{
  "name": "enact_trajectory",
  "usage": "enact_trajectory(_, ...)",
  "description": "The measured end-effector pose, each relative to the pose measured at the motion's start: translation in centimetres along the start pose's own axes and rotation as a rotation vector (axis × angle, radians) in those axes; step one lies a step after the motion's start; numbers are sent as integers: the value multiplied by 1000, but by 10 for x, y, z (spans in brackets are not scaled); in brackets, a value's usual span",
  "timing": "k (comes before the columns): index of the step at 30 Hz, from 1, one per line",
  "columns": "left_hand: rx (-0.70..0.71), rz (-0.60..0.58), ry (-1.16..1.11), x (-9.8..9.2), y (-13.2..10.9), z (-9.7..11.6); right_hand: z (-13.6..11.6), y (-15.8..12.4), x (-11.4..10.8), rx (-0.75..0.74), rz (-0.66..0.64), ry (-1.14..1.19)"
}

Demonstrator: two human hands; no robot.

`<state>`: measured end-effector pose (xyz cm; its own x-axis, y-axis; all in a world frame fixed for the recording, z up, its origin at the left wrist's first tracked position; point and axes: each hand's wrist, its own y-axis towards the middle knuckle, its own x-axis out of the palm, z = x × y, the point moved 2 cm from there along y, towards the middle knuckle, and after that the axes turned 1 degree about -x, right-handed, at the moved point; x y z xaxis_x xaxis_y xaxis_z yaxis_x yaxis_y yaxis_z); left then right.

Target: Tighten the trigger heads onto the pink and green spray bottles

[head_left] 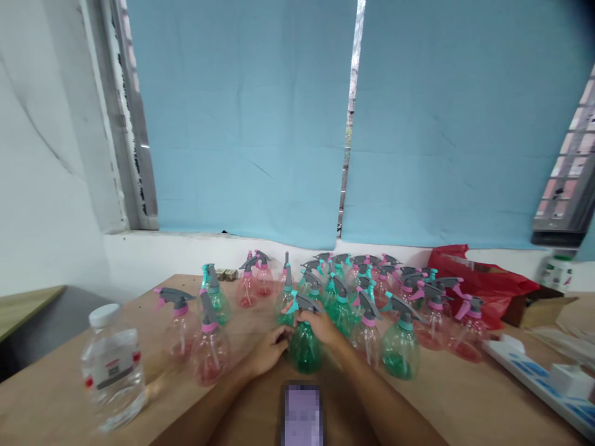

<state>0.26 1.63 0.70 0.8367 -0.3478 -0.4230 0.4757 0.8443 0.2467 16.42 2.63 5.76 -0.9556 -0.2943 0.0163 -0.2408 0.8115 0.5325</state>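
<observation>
A green spray bottle point(305, 349) with a grey trigger head stands on the brown table point(446, 402) just in front of me. My right hand point(320, 327) is closed over its neck below the grey head. My left hand point(268, 352) cups the left side of the bottle's body, fingers curled against it. Several more pink and green spray bottles point(367, 297) crowd the table behind it.
A clear water bottle point(114, 370) with a white cap stands at the near left. A phone point(302, 414) lies between my forearms. A red plastic bag point(483, 286), a cardboard box point(542, 310) and white packages point(543, 378) sit at the right. Blue curtains hang behind.
</observation>
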Motion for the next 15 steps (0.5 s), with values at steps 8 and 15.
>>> enact_trajectory(8, 130, -3, -45, -4, -9, -6, 18, -10, 4, -189, 142, -184)
enact_trajectory(15, 278, 191, 192, -4, -14, 24, 23, -24, 8, -303, 35, -511)
